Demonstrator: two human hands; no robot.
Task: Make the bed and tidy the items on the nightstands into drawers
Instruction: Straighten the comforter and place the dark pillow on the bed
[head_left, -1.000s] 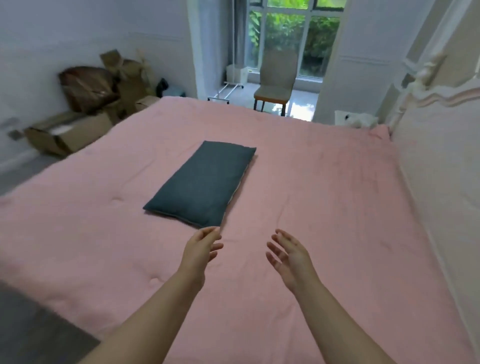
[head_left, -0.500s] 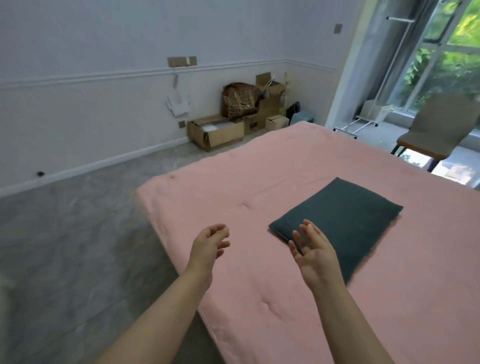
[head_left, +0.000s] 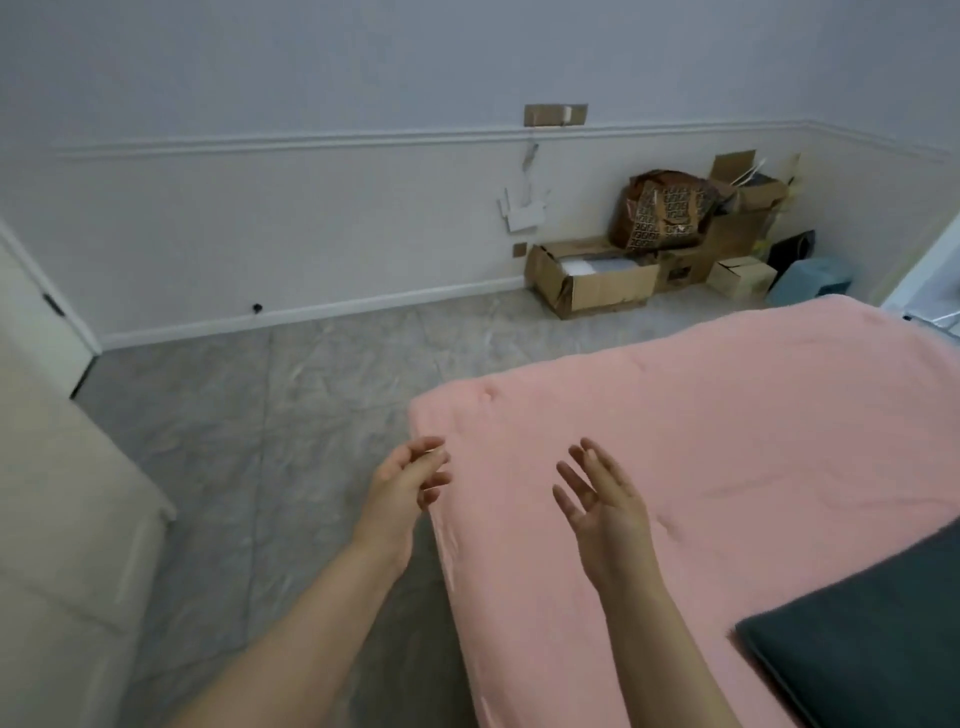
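A: status on bed?

B: Pink cover (head_left: 727, 441) is seen spread flat over the bed, few wrinkles, corner at approx 11 o'clock of the hands looks squared. Dark grey pillow (head_left: 872, 639) is lying on the cover at 4 o'clock of frame, partly cut off by the edge. Judged not at the head end yet, but headboard isn't in view, so can't be confirmed.

A: hands?

B: Left hand (head_left: 405, 488) is held over the bed's near-left edge, fingers loosely extended, nothing gripped. Right hand (head_left: 602, 499) is raised above the cover, fingers spread, palm toward the left hand, nothing held. Contact w/ the cover can't be told for either.

A: nightstands?

B: Not in view, no drawers or items visible either. A cream furniture piece (head_left: 62, 519) is seen at 9 o'clock, can't be told what it is. Cardboard boxes (head_left: 592, 280) and a brown patterned bag (head_left: 665, 213) are stacked by the wall at 1 o'clock, not task items as far as can be judged.

A: progress est?

B: Cover part judged mostly done. Pillow placement prob. left. Nightstand tidy-up can't be assessed from here, assumed still pending.
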